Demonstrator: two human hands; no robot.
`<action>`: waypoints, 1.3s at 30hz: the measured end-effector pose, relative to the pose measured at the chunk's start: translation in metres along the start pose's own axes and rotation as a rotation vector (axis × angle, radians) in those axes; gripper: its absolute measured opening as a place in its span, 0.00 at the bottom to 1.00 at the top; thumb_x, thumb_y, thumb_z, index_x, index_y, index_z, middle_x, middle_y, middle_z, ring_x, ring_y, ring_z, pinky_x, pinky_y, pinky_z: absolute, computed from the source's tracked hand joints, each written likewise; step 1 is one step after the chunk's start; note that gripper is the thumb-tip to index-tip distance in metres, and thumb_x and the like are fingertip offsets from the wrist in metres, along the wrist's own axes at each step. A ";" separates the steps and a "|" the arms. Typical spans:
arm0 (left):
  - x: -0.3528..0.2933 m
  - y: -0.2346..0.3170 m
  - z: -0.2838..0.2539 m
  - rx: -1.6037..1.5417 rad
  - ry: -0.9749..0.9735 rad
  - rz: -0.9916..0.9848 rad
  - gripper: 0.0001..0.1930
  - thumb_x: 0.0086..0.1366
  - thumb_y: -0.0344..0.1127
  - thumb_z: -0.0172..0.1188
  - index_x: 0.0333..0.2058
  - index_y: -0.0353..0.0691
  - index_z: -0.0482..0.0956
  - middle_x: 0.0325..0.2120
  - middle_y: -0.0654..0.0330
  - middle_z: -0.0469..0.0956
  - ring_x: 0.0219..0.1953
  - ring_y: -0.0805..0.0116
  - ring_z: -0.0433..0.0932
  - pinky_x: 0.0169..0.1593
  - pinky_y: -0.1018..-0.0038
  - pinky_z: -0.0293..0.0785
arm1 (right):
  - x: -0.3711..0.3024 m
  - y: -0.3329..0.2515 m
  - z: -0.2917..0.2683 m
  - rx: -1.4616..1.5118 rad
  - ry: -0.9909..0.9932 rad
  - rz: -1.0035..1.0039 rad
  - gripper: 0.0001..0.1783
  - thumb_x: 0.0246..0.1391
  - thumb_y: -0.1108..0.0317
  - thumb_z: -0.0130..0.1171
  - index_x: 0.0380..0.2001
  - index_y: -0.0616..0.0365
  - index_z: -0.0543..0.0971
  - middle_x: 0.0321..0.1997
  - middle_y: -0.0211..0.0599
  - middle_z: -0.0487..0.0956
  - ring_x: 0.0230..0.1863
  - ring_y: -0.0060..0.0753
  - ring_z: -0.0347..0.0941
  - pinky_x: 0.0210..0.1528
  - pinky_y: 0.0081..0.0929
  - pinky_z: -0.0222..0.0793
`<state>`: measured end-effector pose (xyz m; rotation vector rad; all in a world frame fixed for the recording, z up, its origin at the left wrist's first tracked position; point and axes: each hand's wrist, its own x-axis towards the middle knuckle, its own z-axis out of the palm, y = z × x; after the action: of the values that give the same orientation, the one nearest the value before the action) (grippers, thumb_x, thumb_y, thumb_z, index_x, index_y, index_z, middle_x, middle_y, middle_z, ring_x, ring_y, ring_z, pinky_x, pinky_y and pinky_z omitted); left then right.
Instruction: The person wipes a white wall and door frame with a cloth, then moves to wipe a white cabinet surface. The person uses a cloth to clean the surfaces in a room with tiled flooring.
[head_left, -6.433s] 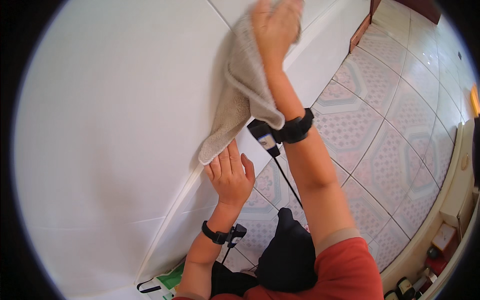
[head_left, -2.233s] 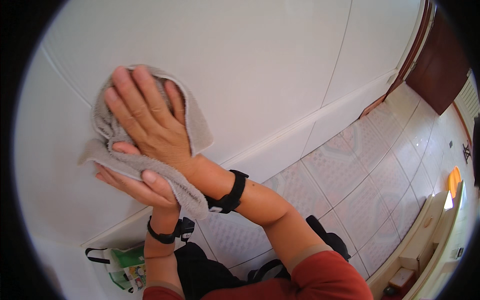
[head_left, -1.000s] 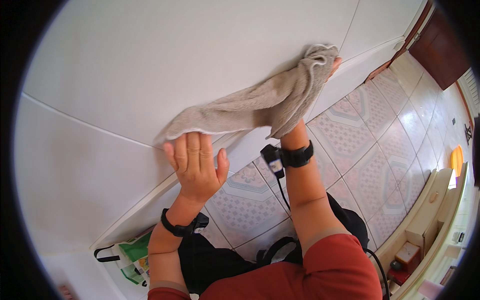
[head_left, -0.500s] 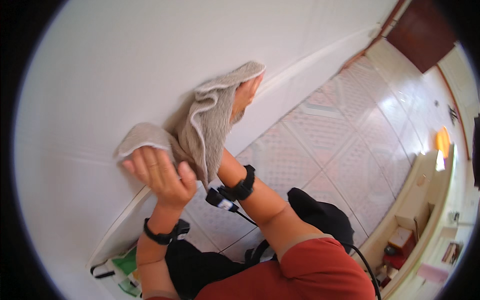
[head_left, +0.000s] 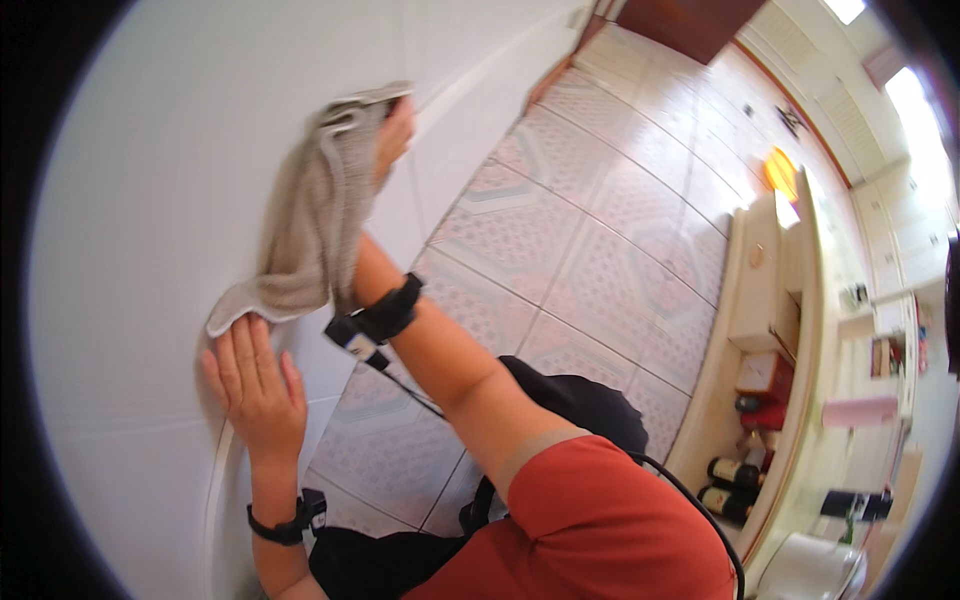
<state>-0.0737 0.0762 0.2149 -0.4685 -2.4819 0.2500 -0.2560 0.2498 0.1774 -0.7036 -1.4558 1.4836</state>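
A beige cloth (head_left: 315, 210) hangs against the white tiled wall (head_left: 150, 160). My right hand (head_left: 395, 135) holds its upper end and presses it to the wall, fingers mostly hidden behind the fabric. My left hand (head_left: 250, 385) lies flat on the wall just below the cloth's lower corner, fingers apart and fingertips touching the cloth's edge. Both wrists wear black bands; a thin cable runs from the right one.
Patterned floor tiles (head_left: 600, 230) spread to the right. A cream cabinet (head_left: 790, 330) with shelves holds dark bottles (head_left: 725, 485) and small boxes at the lower right. A brown door (head_left: 690, 15) stands at the top.
The right hand has swept the cloth higher and rightward along the wall since half a second ago. The left hand has let go of the cloth's lower end and now rests flat below it.
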 end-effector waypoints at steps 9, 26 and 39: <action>-0.005 0.020 0.015 -0.063 0.101 0.006 0.21 0.69 0.29 0.52 0.60 0.34 0.70 0.54 0.53 0.74 0.56 0.51 0.70 0.62 0.55 0.65 | 0.030 -0.107 0.030 0.584 -0.240 0.109 0.20 0.60 0.70 0.55 0.53 0.62 0.66 0.38 0.38 0.69 0.46 0.34 0.66 0.53 0.30 0.64; 0.035 0.015 0.037 -0.116 0.189 0.090 0.17 0.59 0.25 0.64 0.49 0.35 0.80 0.44 0.59 0.79 0.43 0.63 0.76 0.47 0.68 0.70 | 0.146 -0.022 -0.046 0.534 -0.890 -0.032 0.17 0.57 0.64 0.62 0.47 0.60 0.72 0.35 0.27 0.74 0.35 0.19 0.69 0.37 0.20 0.69; 0.042 0.016 0.040 -0.085 0.250 0.142 0.15 0.56 0.23 0.65 0.44 0.32 0.82 0.40 0.58 0.79 0.39 0.64 0.77 0.40 0.71 0.73 | 0.084 0.012 -0.046 0.106 -1.017 -0.824 0.16 0.39 0.84 0.56 0.34 0.61 0.80 0.33 0.39 0.73 0.27 0.36 0.72 0.29 0.26 0.69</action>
<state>-0.1248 0.1043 0.2006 -0.6709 -2.2241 0.1338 -0.2539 0.3462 0.1755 0.8036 -1.9986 1.2205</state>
